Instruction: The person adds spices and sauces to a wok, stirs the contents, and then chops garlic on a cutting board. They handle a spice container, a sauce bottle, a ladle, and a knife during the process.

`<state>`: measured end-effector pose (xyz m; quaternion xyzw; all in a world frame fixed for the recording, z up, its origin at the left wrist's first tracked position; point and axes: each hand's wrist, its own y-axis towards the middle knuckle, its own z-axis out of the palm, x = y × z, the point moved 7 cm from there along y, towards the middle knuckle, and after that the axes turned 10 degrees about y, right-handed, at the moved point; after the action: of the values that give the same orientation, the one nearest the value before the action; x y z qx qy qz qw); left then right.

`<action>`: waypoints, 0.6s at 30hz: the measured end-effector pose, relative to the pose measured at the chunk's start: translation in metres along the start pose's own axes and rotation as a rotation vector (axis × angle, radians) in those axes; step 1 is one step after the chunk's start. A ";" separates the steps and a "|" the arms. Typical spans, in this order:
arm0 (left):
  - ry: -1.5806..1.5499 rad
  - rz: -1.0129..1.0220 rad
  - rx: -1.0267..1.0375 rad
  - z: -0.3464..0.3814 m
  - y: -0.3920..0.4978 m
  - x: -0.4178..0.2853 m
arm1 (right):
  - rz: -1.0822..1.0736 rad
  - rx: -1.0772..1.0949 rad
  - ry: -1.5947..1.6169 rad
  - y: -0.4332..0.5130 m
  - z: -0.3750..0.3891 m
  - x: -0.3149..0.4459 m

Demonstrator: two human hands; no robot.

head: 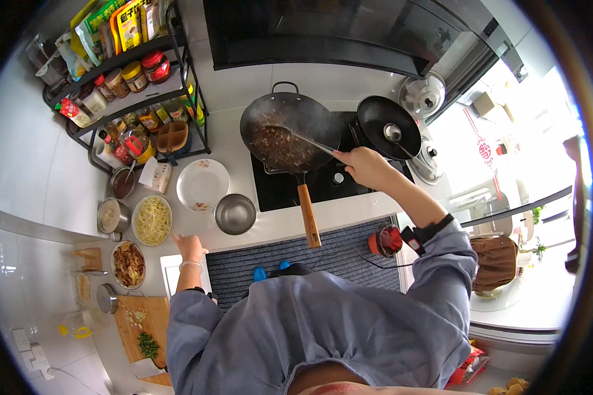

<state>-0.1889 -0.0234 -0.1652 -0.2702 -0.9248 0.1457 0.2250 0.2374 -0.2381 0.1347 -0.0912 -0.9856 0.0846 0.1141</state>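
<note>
My right hand (368,167) grips the metal handle of a cooking utensil (314,142). Its working end lies in dark, chopped food (282,150) inside a steaming black wok (321,116); the tip's shape is hidden by food and steam. The wok sits over the left side of a black glass cooktop (272,195), its wooden handle (306,212) pointing toward me. Over the counter's front edge hovers my left hand (190,248), holding nothing, fingers apart. Nearest to it are a plate of bean sprouts (152,220) and a plate of browned, sliced food (129,264).
A second black pan (370,111) with a ladle (392,132) stands right of the wok. A white plate (202,183) and steel bowl (235,214) sit left of the cooktop. Behind them rises a seasoning rack (128,98). Chopped greens (148,344) lie on a cutting board (133,321).
</note>
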 end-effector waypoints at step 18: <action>-0.054 -0.048 -0.117 0.001 -0.003 0.003 | 0.200 -0.035 0.385 -0.024 -0.009 -0.037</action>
<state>-0.1928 -0.0244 -0.1641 -0.2568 -0.9436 0.0930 0.1871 0.2709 -0.2676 0.1404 -0.2052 -0.9330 0.0592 0.2897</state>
